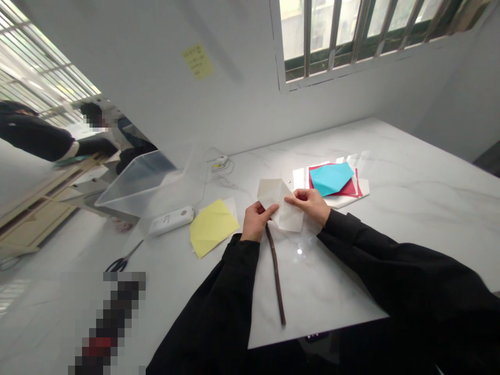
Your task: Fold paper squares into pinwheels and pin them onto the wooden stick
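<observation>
A creased sheet of white paper point(289, 219) is held up just above the marble-patterned table. My left hand point(258, 220) pinches its left edge between thumb and fingers. On the right side, my right hand point(310, 203) grips the same paper, thumb lying on its face. Below the left hand, a thin brown stick point(276, 276) runs down toward the table's front edge; its upper end is hidden behind the hand and paper, so I cannot tell whether the hand touches it.
Left of my hands lie yellow paper point(214, 226), a white power strip-like device point(172, 221) and black-handled scissors point(124, 259). A clear plastic bin point(133, 182) stands behind them. Blue paper point(332, 178) tops red and white sheets at right. People sit far left.
</observation>
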The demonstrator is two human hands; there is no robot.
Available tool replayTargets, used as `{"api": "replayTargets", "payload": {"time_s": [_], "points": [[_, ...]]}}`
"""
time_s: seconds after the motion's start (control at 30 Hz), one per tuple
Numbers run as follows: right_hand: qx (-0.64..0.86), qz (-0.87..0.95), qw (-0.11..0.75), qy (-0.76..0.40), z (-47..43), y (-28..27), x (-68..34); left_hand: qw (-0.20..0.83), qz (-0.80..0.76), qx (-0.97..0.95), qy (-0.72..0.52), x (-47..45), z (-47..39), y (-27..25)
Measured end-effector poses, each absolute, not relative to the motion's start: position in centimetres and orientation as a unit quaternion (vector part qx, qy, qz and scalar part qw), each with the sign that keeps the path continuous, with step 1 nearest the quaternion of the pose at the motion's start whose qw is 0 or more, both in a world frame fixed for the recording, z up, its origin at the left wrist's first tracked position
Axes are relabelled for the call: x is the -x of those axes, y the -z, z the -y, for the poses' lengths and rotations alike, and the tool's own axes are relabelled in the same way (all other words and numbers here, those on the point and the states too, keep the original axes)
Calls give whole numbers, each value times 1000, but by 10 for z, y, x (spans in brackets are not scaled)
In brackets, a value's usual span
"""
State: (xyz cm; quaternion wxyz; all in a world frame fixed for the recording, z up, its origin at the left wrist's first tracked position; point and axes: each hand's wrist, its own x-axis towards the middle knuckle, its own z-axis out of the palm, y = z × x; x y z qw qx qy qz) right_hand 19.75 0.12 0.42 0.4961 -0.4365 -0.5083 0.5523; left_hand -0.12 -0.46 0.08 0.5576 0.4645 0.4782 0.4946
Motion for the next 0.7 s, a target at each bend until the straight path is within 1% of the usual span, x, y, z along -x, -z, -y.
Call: {"api": "replayTargets", "payload": {"time_s": [0.23,0.37,0.53,0.7], "points": [[428,507,489,-567,-1,-4,-197,556,-486,-456,-496,1,4,1],[433,515,467,-573,0,-4,-198,556,-482,-458,-499,-1,7,-5],[453,561,428,-544,1,-1,-200,558,-476,-476,-485,-5,11,-13],[461,559,432,-536,2,-1,-199,554,-474,-486,-481,-6,12,-14]]}}
